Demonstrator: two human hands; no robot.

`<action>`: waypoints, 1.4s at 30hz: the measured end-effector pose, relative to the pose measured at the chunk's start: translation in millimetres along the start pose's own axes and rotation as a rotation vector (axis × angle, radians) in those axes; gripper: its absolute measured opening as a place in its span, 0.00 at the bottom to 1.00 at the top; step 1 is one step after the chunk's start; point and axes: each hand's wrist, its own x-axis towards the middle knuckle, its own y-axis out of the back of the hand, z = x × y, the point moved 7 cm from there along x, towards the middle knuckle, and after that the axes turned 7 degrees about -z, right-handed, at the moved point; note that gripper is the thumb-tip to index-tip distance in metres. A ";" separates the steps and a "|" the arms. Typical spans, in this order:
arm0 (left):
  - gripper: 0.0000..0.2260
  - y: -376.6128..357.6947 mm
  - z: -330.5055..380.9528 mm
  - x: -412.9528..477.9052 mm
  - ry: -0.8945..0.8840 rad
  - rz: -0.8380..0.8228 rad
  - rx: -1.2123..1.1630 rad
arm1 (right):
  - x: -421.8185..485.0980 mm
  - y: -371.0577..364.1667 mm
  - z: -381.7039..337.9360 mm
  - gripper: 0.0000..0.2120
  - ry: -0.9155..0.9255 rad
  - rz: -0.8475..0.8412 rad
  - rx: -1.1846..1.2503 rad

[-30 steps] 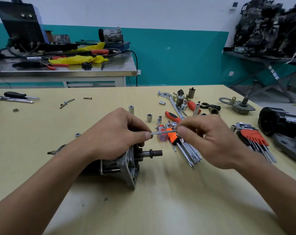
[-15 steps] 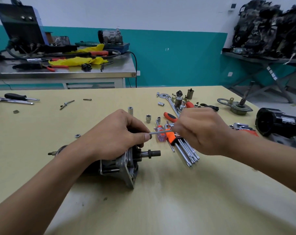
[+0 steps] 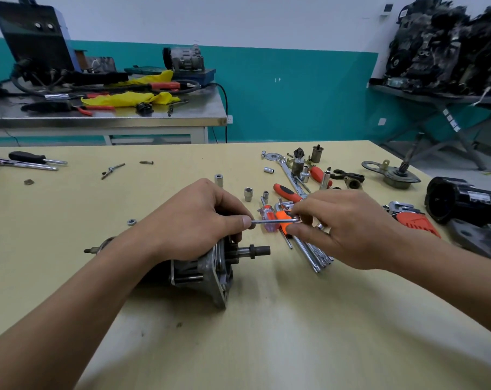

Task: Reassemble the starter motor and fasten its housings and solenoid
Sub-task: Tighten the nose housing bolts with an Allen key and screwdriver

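Two hands work at frame centre. The left hand (image 3: 193,220) grips the starter motor (image 3: 204,271), which lies on the table (image 3: 266,347) with its long axis left-right and its shaft pointing right. The right hand (image 3: 348,229) pinches a level hex key (image 3: 275,220) whose far end meets the left thumb.

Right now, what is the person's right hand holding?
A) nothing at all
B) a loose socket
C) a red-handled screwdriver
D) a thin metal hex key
D: the right hand pinches one end of the thin hex key, whose other end reaches the thumb of the left hand, which grips the starter motor.
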 end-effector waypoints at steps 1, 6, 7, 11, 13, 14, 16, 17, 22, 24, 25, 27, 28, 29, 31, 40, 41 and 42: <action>0.07 -0.1 0.4 -0.1 -0.001 0.001 -0.001 | 0.4 -0.9 -0.8 0.25 0.024 -0.008 -0.017; 0.05 -0.7 1.8 -0.2 -0.010 0.001 -0.024 | -4.8 -27.4 4.2 0.26 -0.439 -0.142 0.882; 0.05 -0.4 1.8 -0.2 -0.010 0.000 -0.024 | -11.0 -38.6 3.6 0.25 -0.619 -0.198 1.181; 0.04 0.6 2.0 -1.2 0.000 0.009 -0.020 | -19.5 -46.1 -3.8 0.23 -0.874 -0.321 1.502; 0.04 1.2 1.6 -1.9 0.004 0.015 -0.020 | -13.5 -34.0 0.0 0.24 -0.778 -0.297 1.268; 0.05 1.3 1.2 -2.1 0.005 0.015 -0.020 | -8.7 -23.0 1.5 0.25 -0.648 -0.247 1.048; 0.05 1.0 0.5 -1.5 0.008 0.012 -0.018 | -0.4 8.6 -7.4 0.21 -0.218 -0.070 0.394; 0.05 1.0 -0.2 -1.2 0.011 0.011 -0.015 | -1.6 18.0 -16.0 0.19 -0.012 0.006 0.115; 0.05 0.9 -1.1 -0.4 0.008 0.008 -0.009 | -5.1 10.8 -21.4 0.16 0.339 0.114 -0.235; 0.04 0.9 -1.2 0.1 0.002 0.012 -0.017 | -3.2 10.7 -22.0 0.17 0.370 0.162 -0.224; 0.05 0.9 -1.2 0.4 -0.004 0.013 -0.023 | -2.4 11.3 -21.4 0.17 0.373 0.174 -0.188; 0.04 0.3 -1.0 0.7 -0.012 0.004 -0.033 | 4.2 11.2 -20.0 0.17 0.264 0.161 0.012; 0.04 0.0 -0.7 0.6 -0.012 -0.001 -0.037 | 9.7 8.4 -12.7 0.19 0.113 0.143 0.208; 0.04 -0.3 -0.6 0.7 -0.010 -0.003 -0.038 | 14.6 0.6 1.2 0.22 -0.123 0.097 0.497; 0.05 0.6 -1.4 0.8 0.002 0.004 -0.026 | 10.9 -39.1 14.1 0.27 -0.700 -0.122 1.243; 0.05 1.0 -1.1 -0.5 0.003 0.013 -0.032 | 8.9 8.1 9.4 0.27 -0.122 -0.001 0.099; 0.05 0.9 -1.3 -0.5 0.005 0.012 -0.032 | 6.3 11.9 4.9 0.24 0.008 0.031 -0.013; 0.06 0.9 -1.4 -0.5 0.007 0.010 -0.031 | 2.7 12.1 1.6 0.22 0.117 0.063 -0.093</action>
